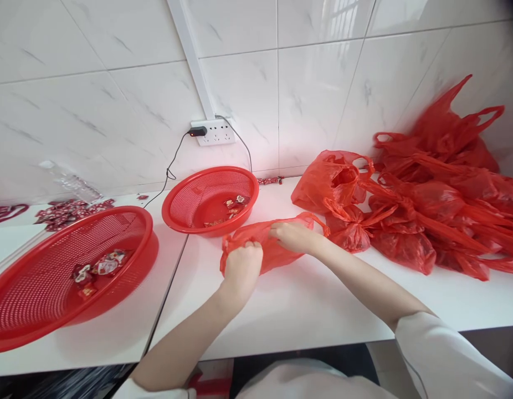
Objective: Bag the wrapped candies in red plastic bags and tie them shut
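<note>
A thin red plastic bag (pixel 277 256) lies on its side on the white table, stretched between my two hands. My left hand (pixel 243 269) is closed on the bag's left end, its fingers curled into the plastic. Higher up and to the right, my right hand (pixel 296 235) pinches the bag's upper edge, with a loose handle loop beyond the wrist. Just behind the bag stands a smaller red plastic basket (pixel 210 176) holding several wrapped candies (pixel 235 206). What the bag contains, if anything, cannot be made out.
A larger red basket (pixel 140 244) with several wrapped packets (pixel 109 263) stands at left. Filled red bags (pixel 443 205) are heaped at right. A clear bottle (pixel 76 183) and more wrapped candies (pixel 67 213) lie behind. A cable runs down from the power strip (pixel 215 133).
</note>
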`<state>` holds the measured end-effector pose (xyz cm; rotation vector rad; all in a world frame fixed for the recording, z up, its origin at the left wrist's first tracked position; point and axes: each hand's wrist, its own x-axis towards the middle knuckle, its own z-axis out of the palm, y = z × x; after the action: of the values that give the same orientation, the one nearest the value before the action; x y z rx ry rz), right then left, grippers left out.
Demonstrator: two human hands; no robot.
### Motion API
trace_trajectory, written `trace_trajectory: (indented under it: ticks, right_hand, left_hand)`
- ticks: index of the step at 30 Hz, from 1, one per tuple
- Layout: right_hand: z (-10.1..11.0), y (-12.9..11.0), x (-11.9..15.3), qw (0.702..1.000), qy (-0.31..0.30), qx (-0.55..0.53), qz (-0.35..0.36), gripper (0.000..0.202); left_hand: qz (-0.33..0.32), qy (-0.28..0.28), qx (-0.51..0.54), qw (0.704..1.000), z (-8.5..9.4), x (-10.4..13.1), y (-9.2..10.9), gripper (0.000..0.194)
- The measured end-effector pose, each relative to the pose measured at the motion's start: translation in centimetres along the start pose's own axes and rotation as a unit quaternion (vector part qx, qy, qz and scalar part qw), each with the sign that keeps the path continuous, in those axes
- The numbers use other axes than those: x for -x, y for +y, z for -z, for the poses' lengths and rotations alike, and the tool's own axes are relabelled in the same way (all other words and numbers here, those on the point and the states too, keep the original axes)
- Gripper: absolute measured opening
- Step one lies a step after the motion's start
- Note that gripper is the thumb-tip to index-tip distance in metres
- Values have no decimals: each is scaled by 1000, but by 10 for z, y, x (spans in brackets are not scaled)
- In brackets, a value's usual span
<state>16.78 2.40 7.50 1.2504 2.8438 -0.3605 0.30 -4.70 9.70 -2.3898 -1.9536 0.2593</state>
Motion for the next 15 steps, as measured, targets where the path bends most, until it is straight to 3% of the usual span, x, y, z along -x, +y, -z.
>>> trace_trajectory:
  ticks: [3,6,8,13,15]
  right_hand:
    - [-9,-7,-3,1000,14,-10,18,22]
    - [-18,-11,1,1000,2,-18,21,25]
    - [-21,-15,4,999,-9,-23,23,36]
    - [-22,-15,4,997,8,-12,71,33]
    - [-20,-5,3,995,4,2,95,36]
  left_hand:
    - [-40,9,50,998,-20,-12,0,41]
    - [-13,-13,96,995,-43,-32,-12,33]
    - [-12,-18,107,994,-52,-43,-22,38]
    - [-65,-13,135,989,-51,-46,-39,30]
    - [-89,-29,152,984,-48,-42,-46,46]
